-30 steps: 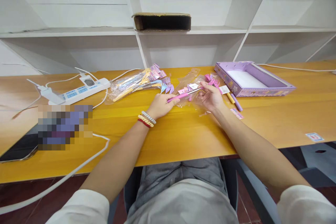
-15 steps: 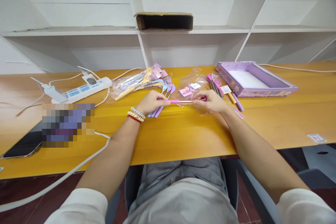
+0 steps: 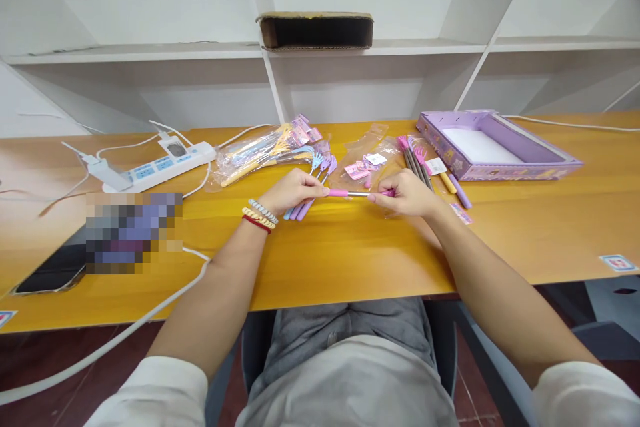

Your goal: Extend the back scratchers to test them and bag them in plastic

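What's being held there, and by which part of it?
A pink stick: the left hand holds its pink handle, the right hand its opposite end.

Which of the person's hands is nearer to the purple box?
Right. The right hand is left of the purple box, nearer the person; the left hand is farther left along the pink rod both hold.

pink rod (image 3: 339, 193) in 2 hands (image 3: 291, 192)

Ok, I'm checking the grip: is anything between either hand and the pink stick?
Nothing visible. The left hand holds the pink stick by its handle, the right hand further along. The purple sticks lie behind the left hand, not in between. Closed fingers hide the exact contact.
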### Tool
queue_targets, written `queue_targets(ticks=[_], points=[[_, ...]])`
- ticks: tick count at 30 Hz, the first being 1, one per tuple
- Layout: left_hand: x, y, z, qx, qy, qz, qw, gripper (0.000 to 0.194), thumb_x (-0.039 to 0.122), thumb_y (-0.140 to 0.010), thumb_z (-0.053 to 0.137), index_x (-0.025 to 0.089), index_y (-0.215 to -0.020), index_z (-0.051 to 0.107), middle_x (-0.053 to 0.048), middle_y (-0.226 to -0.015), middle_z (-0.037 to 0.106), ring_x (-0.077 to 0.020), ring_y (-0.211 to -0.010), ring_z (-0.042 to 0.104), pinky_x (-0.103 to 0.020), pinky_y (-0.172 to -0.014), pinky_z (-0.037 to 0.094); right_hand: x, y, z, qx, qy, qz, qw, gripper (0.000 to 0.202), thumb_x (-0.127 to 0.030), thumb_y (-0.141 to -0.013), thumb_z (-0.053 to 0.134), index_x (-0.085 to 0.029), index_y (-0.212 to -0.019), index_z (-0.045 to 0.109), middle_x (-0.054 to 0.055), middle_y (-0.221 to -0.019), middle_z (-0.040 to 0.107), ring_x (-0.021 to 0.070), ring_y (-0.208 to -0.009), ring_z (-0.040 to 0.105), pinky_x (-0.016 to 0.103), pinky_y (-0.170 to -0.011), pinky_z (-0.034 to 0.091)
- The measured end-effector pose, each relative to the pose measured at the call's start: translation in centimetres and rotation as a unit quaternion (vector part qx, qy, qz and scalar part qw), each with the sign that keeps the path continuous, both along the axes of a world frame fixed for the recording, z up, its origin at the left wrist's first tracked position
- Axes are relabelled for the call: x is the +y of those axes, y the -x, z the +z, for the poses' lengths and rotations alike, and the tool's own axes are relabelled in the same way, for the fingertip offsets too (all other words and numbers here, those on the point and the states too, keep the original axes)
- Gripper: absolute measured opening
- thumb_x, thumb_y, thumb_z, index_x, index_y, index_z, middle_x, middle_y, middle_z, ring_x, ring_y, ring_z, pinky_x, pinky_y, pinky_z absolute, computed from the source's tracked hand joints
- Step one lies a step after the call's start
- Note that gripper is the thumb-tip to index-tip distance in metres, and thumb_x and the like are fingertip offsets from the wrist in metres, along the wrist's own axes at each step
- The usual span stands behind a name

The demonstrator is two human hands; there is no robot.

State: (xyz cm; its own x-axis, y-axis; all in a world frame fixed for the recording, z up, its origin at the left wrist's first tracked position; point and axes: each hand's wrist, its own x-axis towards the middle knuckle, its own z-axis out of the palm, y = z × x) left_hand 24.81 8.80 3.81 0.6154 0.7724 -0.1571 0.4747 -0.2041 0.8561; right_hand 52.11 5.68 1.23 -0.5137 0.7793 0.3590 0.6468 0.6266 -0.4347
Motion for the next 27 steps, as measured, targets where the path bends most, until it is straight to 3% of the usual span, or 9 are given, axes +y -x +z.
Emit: queue_targets(ticks=[3, 5, 12, 27], points=[[-0.2, -0.3, -0.1, 0.008, -0.010, 0.004, 1.000, 0.036, 0.044, -0.079, 0.061, 0.011, -0.092, 0.069, 0.003, -0.038, 0.049, -0.0091, -0.028, 0.042, -0.020, -0.029, 0.028, -0.1, 0.0, -0.2, 0.048, 0.031, -0.005, 0.998, 0.052, -0.050, -0.081, 0.056, -0.017, -0.047, 0.036, -0.005, -0.047, 0.025, 0.0067, -0.048, 0.024, 0.026, -0.049, 0.021], [-0.3, -0.3, -0.4, 0.005, -0.011, 0.010, 1.000, 0.039, 0.044, -0.079, 0.061, 0.010, -0.096, 0.069, 0.003, -0.038, 0.048, -0.0085, -0.028, 0.040, -0.019, -0.029, 0.028, -0.1, 0.1, -0.6, 0.077, 0.065, -0.009, 0.995, 0.051, -0.052, -0.080, 0.057, -0.016, -0.047, 0.041, -0.004, -0.047, 0.028, 0.0066, -0.047, 0.025, 0.026, -0.048, 0.020], [-0.1, 0.0, -1.2, -0.038, 0.004, 0.028, 0.999, 0.033, 0.041, -0.079, 0.062, 0.009, -0.085, 0.069, 0.003, -0.037, 0.045, -0.0080, -0.028, 0.039, -0.020, -0.029, 0.028, -0.3, 0.7, -0.8, 0.130, 0.127, -0.028, 0.983, 0.046, -0.051, -0.077, 0.062, -0.014, -0.051, 0.052, -0.005, -0.046, 0.029, 0.0059, -0.045, 0.024, 0.026, -0.045, 0.017], [-0.3, -0.6, -1.2, -0.090, 0.060, 0.044, 0.993, 0.027, 0.038, -0.072, 0.069, 0.011, -0.074, 0.067, 0.007, -0.038, 0.033, -0.0041, -0.032, 0.029, -0.019, -0.031, 0.025, -0.2, 0.9, -0.5, 0.152, 0.104, -0.004, 0.983, 0.049, -0.047, -0.077, 0.064, -0.016, -0.046, 0.041, -0.006, -0.046, 0.025, 0.0060, -0.048, 0.022, 0.027, -0.049, 0.018]])
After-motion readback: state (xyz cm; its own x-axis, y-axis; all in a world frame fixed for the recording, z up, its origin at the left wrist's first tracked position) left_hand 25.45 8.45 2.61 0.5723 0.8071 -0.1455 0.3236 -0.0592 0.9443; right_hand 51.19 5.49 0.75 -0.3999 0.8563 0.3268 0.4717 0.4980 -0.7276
